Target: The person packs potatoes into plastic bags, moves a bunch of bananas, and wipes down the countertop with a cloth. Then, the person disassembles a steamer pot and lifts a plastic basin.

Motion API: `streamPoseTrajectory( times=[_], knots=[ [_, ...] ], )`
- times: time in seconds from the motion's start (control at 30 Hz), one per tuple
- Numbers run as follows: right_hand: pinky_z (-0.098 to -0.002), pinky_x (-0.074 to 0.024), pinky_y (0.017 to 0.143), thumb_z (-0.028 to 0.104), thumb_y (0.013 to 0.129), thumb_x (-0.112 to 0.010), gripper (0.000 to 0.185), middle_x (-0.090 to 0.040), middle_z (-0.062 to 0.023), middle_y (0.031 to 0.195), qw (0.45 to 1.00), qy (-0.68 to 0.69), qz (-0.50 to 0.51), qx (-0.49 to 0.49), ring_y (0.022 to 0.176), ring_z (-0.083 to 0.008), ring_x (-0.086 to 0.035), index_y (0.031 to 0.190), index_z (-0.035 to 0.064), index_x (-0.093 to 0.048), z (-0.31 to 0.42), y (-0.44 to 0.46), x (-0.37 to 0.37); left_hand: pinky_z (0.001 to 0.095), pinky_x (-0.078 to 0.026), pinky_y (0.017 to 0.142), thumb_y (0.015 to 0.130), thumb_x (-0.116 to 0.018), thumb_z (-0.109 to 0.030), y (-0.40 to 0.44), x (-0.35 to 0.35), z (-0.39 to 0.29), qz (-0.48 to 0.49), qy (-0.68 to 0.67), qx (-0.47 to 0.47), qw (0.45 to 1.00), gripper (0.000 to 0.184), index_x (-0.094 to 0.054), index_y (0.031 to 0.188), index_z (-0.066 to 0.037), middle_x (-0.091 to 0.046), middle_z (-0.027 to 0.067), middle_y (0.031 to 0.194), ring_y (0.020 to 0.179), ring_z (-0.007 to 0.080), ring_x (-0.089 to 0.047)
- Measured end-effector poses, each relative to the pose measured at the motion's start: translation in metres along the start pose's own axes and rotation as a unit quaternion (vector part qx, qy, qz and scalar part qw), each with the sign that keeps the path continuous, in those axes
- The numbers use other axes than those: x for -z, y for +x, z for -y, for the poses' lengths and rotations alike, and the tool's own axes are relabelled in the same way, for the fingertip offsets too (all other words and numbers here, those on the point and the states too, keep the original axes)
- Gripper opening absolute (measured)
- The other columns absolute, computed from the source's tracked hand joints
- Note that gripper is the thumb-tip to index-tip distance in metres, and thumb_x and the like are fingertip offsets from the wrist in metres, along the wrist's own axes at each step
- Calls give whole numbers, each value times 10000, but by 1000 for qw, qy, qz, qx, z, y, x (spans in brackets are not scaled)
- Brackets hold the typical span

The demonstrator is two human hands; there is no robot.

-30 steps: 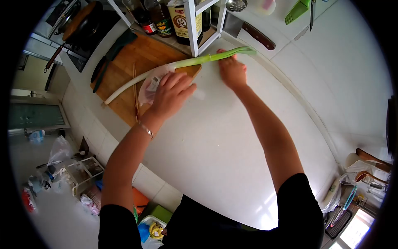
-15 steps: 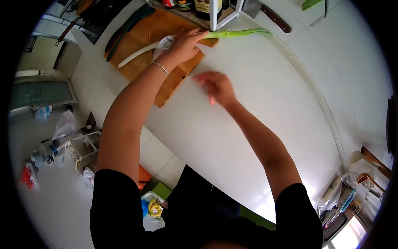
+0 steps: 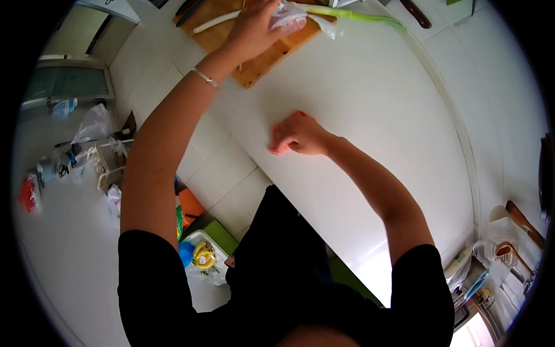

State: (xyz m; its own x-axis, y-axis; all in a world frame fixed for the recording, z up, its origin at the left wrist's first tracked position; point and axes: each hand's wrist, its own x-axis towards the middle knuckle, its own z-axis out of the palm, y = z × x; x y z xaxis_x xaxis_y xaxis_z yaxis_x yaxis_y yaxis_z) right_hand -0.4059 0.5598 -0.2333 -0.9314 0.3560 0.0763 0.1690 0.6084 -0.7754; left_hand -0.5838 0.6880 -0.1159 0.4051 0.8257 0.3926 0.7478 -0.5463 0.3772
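My left hand is at the top of the head view, closed around a crumpled clear plastic bag. Under it, a leek lies across the wooden cutting board; its white end rests on the wood and the green leaves reach onto the white countertop. Part of the leek is hidden behind the hand and bag. My right hand is low over the counter, nearer to me, with its fingers curled in. Whatever those fingers may hold is hidden.
A knife with a brown handle lies at the counter's back edge. Dark-handled tools lie at the board's left corner. Below stands a white bin with bananas. Utensils stand by the sink at the lower right.
The view has tipped downward, so the board sits higher. My left hand has gathered up the plastic bag from the leek. My right hand has drawn nearer to me and its fingers have curled.
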Motion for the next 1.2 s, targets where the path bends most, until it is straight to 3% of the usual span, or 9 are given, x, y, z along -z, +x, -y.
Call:
streamPoseTrajectory(
  times=[0.3,0.37,0.43,0.5,0.63,0.7,0.9,0.97,1.2],
  knots=[
    [-316,-419,774,-98,589,-575,227,-617,30,747,996,8,19,-89,831,-138,-583,564,127,-577,101,-287,-48,402,-336,1007,790,-594,-67,-197,23,-23,10,-51,120,991,667,-290,1383,-53,-464,218,1275,1193,347,-431],
    [-318,-471,642,-139,614,-502,207,-632,-40,786,907,191,85,-364,737,-151,-598,572,55,-561,121,-329,-34,428,-307,1025,792,-587,-69,-227,20,-41,38,-44,123,991,657,-299,1382,-66,-446,215,1291,1209,352,-409],
    [-281,-455,456,-155,655,-418,195,-634,-122,833,777,289,-156,-537,637,-165,-595,643,-13,-551,145,-336,-10,445,-279,1041,788,-588,-83,-242,18,-57,77,20,138,987,626,-338,1362,-70,-443,198,1294,1224,358,-384],
    [-231,-382,360,-73,757,-375,144,-590,-98,807,730,289,-428,-448,475,-139,-540,752,-41,-515,162,-307,-12,450,-270,1045,785,-593,-102,-240,17,-71,105,22,127,986,579,-392,1327,-68,-465,176,1266,1230,376,-364],
    [-301,-351,868,138,883,-416,301,-474,-102,1234,931,206,-240,-183,1126,-180,-394,1159,40,-487,114,-237,-60,467,-255,1041,770,-599,-102,-220,-3,-71,138,20,93,986,522,-469,1275,-105,-424,154,1295,1257,386,-313],
    [-320,-290,1046,200,920,-455,346,-455,-36,1345,982,-184,-22,18,1293,-189,-358,1255,132,-513,76,-194,-72,468,-245,1046,767,-603,-118,-197,-9,-77,179,30,79,980,542,-455,1288,-106,-396,154,1318,1269,388,-291],
    [-366,-383,931,127,711,-613,446,-511,22,1241,939,-150,-164,-261,1139,-186,-452,1152,148,-547,-54,-42,91,503,-226,1054,726,-687,-236,-133,-62,-56,290,59,15,955,787,-281,1391,-128,-254,243,1398,1294,435,-230],
    [-372,-380,940,125,702,-601,510,-488,19,1273,852,-382,-310,-179,1156,-202,-442,1204,149,-513,-158,-32,125,549,-206,1047,667,-745,-352,-117,-74,-59,367,125,6,922,930,-233,1408,-122,-163,329,1404,1294,503,-175],
    [-317,-322,1025,119,647,-646,554,-501,-12,1265,699,-426,-436,-373,1207,-211,-423,1189,151,-538,-194,-219,161,548,-245,1035,566,-804,-460,-96,-88,-71,410,164,-61,895,1115,-188,1410,-73,-165,420,1342,1268,550,-183]
  ],
)
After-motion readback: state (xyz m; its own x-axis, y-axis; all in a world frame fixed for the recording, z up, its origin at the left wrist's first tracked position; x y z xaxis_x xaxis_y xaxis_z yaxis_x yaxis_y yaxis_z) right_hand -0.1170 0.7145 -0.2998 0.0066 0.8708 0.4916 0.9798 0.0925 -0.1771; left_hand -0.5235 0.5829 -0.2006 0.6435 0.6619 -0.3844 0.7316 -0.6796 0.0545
